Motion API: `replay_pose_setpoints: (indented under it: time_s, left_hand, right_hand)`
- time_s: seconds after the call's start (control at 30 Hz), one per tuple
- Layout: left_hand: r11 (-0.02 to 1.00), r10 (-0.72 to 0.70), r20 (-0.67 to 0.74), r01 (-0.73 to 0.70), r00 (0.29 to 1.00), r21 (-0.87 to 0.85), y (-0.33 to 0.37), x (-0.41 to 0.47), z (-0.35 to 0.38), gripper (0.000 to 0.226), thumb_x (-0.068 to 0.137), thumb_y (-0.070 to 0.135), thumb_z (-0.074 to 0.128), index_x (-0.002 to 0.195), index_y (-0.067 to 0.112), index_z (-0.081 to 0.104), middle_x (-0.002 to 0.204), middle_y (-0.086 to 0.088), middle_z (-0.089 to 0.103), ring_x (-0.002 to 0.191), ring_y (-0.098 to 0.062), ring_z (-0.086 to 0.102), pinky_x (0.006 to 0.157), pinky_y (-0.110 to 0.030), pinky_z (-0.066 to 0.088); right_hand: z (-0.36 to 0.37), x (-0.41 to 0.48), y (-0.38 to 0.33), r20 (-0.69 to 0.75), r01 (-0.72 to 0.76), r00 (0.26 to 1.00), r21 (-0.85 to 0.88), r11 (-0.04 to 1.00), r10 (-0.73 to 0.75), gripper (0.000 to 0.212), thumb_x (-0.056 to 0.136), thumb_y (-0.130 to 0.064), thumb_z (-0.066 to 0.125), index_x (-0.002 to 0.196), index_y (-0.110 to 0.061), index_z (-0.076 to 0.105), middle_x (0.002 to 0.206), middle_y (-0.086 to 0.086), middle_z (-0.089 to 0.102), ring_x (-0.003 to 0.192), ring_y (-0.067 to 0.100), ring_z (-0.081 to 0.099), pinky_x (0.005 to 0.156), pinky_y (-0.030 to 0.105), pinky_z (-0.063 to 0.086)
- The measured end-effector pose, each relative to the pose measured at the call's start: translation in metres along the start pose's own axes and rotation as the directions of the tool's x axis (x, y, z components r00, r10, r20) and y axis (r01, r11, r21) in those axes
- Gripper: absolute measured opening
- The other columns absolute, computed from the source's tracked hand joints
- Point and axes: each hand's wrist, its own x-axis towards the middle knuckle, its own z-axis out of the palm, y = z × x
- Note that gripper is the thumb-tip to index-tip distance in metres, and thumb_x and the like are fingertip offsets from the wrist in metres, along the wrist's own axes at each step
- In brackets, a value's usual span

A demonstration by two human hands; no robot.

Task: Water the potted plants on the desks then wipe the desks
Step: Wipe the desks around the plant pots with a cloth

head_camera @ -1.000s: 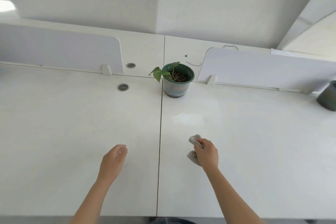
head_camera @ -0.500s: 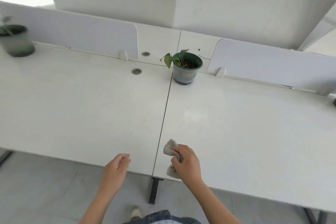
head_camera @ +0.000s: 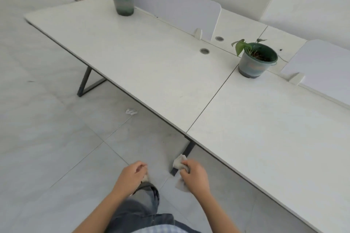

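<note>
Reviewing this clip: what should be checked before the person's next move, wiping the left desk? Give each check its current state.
1. Cloth in hand: ok. The right hand grips the cloth.
2. Other hand free: ok. The left hand is loosely curled and holds nothing.
3. Hands over the left desk: not ok. Both hang over the floor, short of its edge.
4. Pots upright: ok. The far pot and the near pot both stand upright.
5. Plants already watered: cannot tell.
</note>
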Motion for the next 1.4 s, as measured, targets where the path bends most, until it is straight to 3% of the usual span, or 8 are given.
replay_pose_setpoints:
  time_s: [0.17,0.27,0.57,0.77,0.87,1.13,1.27,1.4]
  left_hand:
    - [0.992,-0.007,-0.149,-0.011,0.989,-0.123,-0.010,-0.005,-0.046,0.023,0.093,0.015,0.046,0.077,0.029,0.052,0.085,0.004,0.062,0.081,-0.014,0.059,0.064,-0.014,0.039]
    - [0.989,-0.014,-0.151,-0.008,0.988,-0.144,-0.021,0.006,-0.081,0.022,0.093,0.016,0.047,0.077,0.030,0.053,0.087,0.002,0.064,0.083,-0.014,0.060,0.066,-0.015,0.040]
    - [0.968,-0.091,-0.423,-0.020,0.901,-0.252,-0.077,0.044,-0.257,0.015,0.092,0.018,0.047,0.082,0.023,0.057,0.085,0.000,0.065,0.083,-0.020,0.061,0.076,-0.033,0.044]
    - [0.943,-0.241,-0.343,0.136,0.908,-0.303,-0.125,0.072,-0.297,0.021,0.093,0.017,0.047,0.075,0.023,0.055,0.083,-0.004,0.065,0.080,-0.020,0.061,0.069,-0.028,0.043]
    - [0.942,-0.263,-0.307,0.173,0.915,-0.289,-0.126,0.104,-0.319,0.023,0.093,0.016,0.046,0.071,0.021,0.054,0.083,-0.006,0.065,0.081,-0.021,0.061,0.072,-0.032,0.044]
    - [0.962,-0.216,-0.383,0.129,0.898,-0.240,-0.091,0.228,-0.421,0.019,0.093,0.018,0.045,0.078,0.023,0.056,0.084,-0.001,0.064,0.084,-0.022,0.061,0.070,-0.026,0.044]
    - [0.948,-0.215,-0.451,0.073,0.866,-0.311,-0.072,0.272,-0.469,0.013,0.094,0.018,0.045,0.089,0.019,0.057,0.084,0.001,0.063,0.081,-0.017,0.059,0.064,-0.017,0.040]
    - [0.929,-0.256,-0.404,0.109,0.878,-0.353,-0.081,0.306,-0.496,0.023,0.092,0.013,0.047,0.074,0.023,0.056,0.080,-0.001,0.064,0.079,-0.019,0.060,0.067,-0.022,0.043]
  right_hand:
    - [0.025,0.013,-0.042,0.022,0.111,0.994,-0.065,0.992,-0.110,0.038,0.080,-0.008,0.046,0.055,-0.032,0.029,0.067,-0.010,0.038,0.074,0.018,0.042,0.050,0.016,0.022]
    - [0.046,0.031,-0.070,0.031,0.114,0.993,-0.114,0.987,-0.112,0.019,0.080,-0.009,0.046,0.066,-0.022,0.043,0.072,-0.009,0.043,0.071,0.013,0.043,0.051,0.016,0.026]
    - [0.148,0.103,-0.218,0.052,0.263,0.965,-0.128,0.956,-0.258,0.015,0.080,-0.010,0.048,0.089,-0.010,0.061,0.091,-0.001,0.051,0.081,0.014,0.044,0.053,0.010,0.025]
    - [0.190,0.134,-0.267,0.119,0.327,0.944,-0.196,0.925,-0.308,0.024,0.076,-0.015,0.045,0.089,-0.007,0.064,0.077,-0.010,0.042,0.080,0.015,0.041,0.055,0.009,0.025]
    - [0.200,0.168,-0.284,0.158,0.317,0.944,-0.211,0.925,-0.288,0.021,0.081,-0.010,0.048,0.095,-0.009,0.063,0.086,-0.008,0.046,0.083,0.013,0.043,0.062,0.012,0.031]
    - [0.205,0.319,-0.397,0.149,0.359,0.929,-0.133,0.924,-0.339,0.020,0.081,-0.009,0.048,0.094,-0.010,0.063,0.095,0.002,0.057,0.082,0.015,0.049,0.062,0.016,0.034]
    - [0.213,0.374,-0.455,0.137,0.414,0.907,-0.098,0.905,-0.399,0.015,0.079,-0.007,0.049,0.087,-0.007,0.061,0.084,-0.002,0.049,0.079,0.017,0.047,0.055,0.012,0.026]
    - [0.234,0.408,-0.483,0.229,0.454,0.877,-0.112,0.884,-0.422,0.017,0.079,-0.007,0.049,0.088,-0.005,0.062,0.085,-0.002,0.048,0.080,0.015,0.046,0.060,0.016,0.031]
